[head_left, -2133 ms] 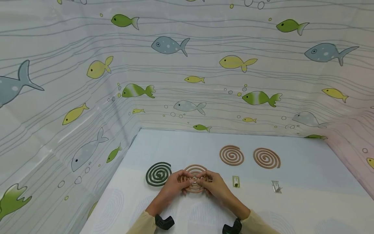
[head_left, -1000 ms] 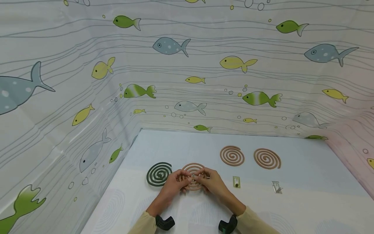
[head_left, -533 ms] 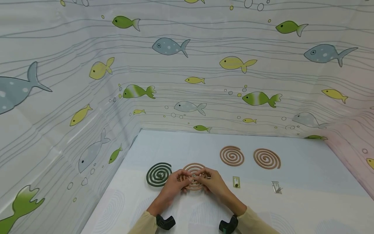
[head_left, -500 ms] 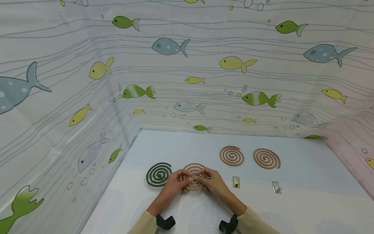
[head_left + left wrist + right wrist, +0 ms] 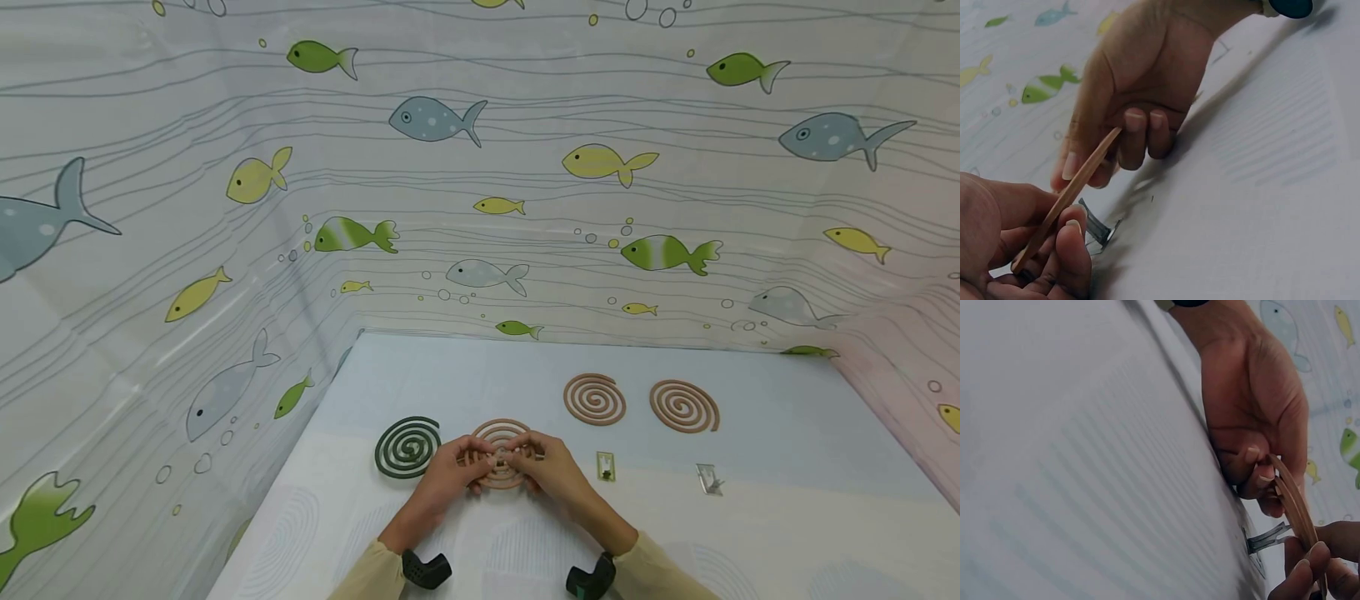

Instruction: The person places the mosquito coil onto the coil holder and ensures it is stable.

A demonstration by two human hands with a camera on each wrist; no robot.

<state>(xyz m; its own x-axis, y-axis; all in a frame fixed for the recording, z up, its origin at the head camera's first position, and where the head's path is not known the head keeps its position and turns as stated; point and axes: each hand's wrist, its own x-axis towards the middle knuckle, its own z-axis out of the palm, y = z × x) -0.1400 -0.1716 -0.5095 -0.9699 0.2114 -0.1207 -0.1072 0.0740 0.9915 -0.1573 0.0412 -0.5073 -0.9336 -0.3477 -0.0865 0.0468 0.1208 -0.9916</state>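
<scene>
Over the bench (image 5: pixel 810 450), left hand (image 5: pixel 452 465) and right hand (image 5: pixel 551 464) are curled nearly closed, both pinching the brown coil (image 5: pixel 1079 181) from opposite sides, just above the small metal stand (image 5: pixel 1099 231). Uneven twisting would likely snap the thin spiral; a sideways push could tip the stand. Coil-to-stand contact: can't tell.

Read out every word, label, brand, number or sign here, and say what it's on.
No readable text.
Wall covering: printed fish and lines, no lettering.
Held tan coil, other coils: none seen.
Metal stands, black wrist devices: any marks too small to read.
</scene>
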